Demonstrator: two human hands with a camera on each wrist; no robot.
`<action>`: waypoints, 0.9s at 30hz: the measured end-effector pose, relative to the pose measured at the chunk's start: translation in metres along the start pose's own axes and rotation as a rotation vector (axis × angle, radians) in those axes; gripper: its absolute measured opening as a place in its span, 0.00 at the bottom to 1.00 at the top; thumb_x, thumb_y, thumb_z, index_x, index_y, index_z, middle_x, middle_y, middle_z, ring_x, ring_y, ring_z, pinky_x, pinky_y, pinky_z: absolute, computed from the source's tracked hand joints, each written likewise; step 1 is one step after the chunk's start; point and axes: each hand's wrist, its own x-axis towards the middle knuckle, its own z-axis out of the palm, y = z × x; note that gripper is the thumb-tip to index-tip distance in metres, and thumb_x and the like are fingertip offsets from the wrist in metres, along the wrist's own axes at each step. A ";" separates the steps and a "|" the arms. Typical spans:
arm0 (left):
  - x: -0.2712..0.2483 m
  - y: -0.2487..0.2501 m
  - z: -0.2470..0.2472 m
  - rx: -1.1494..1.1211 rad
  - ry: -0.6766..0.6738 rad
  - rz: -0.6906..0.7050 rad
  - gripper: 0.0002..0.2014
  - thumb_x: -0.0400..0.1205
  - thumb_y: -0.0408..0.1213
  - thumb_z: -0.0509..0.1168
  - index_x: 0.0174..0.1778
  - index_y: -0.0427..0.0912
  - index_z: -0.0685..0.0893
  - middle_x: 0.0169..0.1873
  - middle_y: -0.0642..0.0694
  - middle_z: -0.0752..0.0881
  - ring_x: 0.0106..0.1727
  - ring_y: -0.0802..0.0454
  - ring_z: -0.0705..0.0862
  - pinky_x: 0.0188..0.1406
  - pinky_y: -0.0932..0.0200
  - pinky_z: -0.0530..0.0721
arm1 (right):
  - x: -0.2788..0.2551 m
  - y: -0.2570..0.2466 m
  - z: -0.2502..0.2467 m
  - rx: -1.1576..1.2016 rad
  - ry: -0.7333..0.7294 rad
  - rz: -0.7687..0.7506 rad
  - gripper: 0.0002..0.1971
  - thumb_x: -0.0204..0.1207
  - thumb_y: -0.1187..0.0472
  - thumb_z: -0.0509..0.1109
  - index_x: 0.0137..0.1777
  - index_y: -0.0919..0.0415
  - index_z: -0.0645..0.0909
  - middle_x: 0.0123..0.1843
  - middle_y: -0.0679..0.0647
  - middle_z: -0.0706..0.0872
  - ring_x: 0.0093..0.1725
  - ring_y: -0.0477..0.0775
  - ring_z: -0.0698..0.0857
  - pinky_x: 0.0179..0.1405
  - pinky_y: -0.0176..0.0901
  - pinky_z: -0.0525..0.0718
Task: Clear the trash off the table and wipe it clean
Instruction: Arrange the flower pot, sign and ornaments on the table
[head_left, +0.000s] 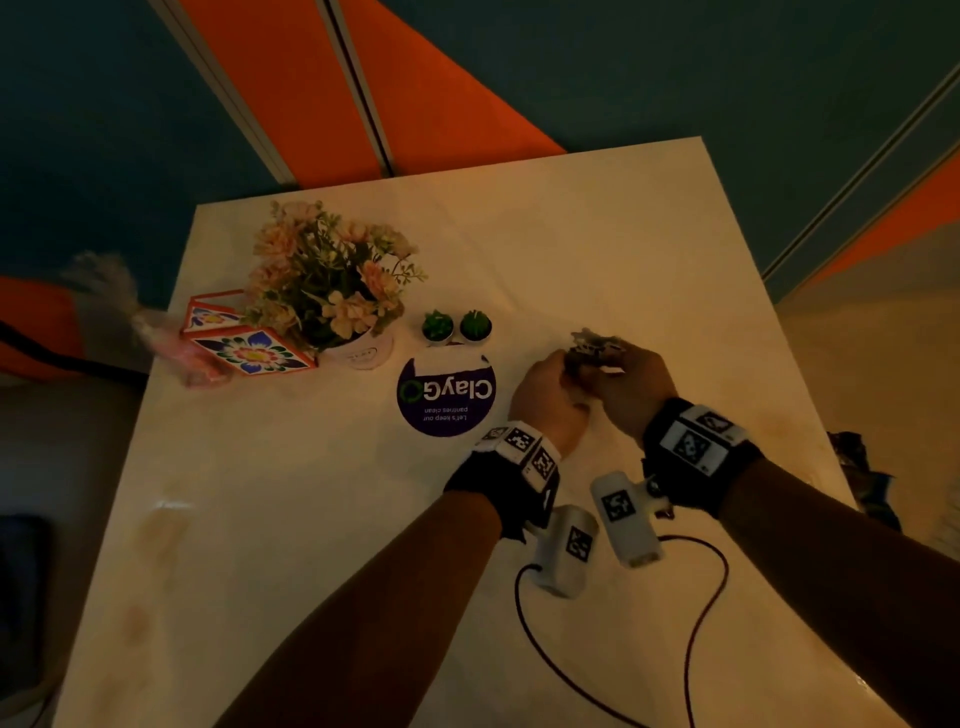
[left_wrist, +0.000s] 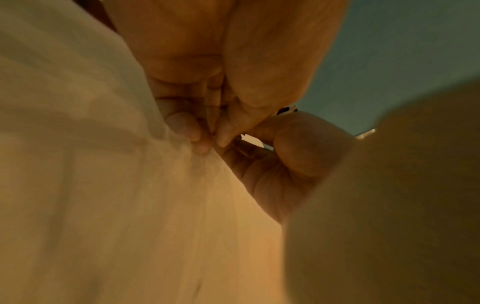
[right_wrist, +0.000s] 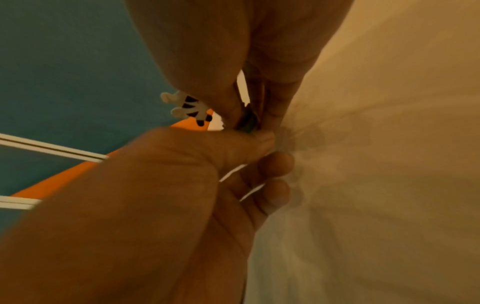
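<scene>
Both hands are together over the right half of the table (head_left: 597, 234), and between them sits a small crumpled scrap of trash (head_left: 593, 347), white with dark marks. The left hand (head_left: 545, 397) has its fingers curled in around the near side of it; the right hand (head_left: 631, 387) closes over it from the other side, thumb and fingertips pinching. So both are grasping the same piece, just above the tabletop. In the right wrist view a bit of the scrap (right_wrist: 191, 108) pokes out past the knuckles, white with black stripes. In the left wrist view only a sliver (left_wrist: 287, 109) shows.

Now the risks, as I judge them. With two hands sharing one flimsy piece, a careless handover could let it slip and drop back onto the table, or tear and leave bits behind. Just to the left stand two little green plants (head_left: 456, 326), a pot of flowers (head_left: 332, 283) and a patterned box (head_left: 244, 338), beside a round purple sticker (head_left: 445, 397). A wide sweep that way could tip them. The wrist cables (head_left: 696, 623) trail across the near part of the table and could snag. The wiping is not yet begun, and I can see no cloth.
</scene>
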 end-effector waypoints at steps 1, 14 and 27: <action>0.003 0.000 -0.009 -0.027 0.013 -0.013 0.19 0.75 0.27 0.64 0.62 0.42 0.78 0.58 0.41 0.84 0.58 0.41 0.83 0.59 0.45 0.83 | 0.006 -0.008 0.007 -0.024 -0.016 -0.009 0.11 0.79 0.63 0.70 0.59 0.60 0.85 0.54 0.50 0.84 0.54 0.51 0.81 0.62 0.48 0.82; 0.023 -0.008 -0.070 -0.194 0.019 -0.149 0.28 0.70 0.17 0.66 0.67 0.35 0.77 0.56 0.30 0.85 0.33 0.51 0.84 0.29 0.60 0.84 | 0.049 -0.067 0.042 -0.419 -0.215 -0.004 0.10 0.80 0.61 0.64 0.38 0.61 0.76 0.39 0.58 0.77 0.32 0.53 0.70 0.30 0.43 0.67; 0.028 -0.003 -0.072 -0.191 -0.079 -0.175 0.25 0.73 0.19 0.68 0.65 0.37 0.75 0.55 0.33 0.84 0.40 0.38 0.86 0.41 0.42 0.89 | 0.059 -0.063 0.045 -0.416 -0.184 -0.016 0.15 0.80 0.52 0.67 0.58 0.62 0.82 0.49 0.57 0.82 0.44 0.55 0.79 0.39 0.42 0.74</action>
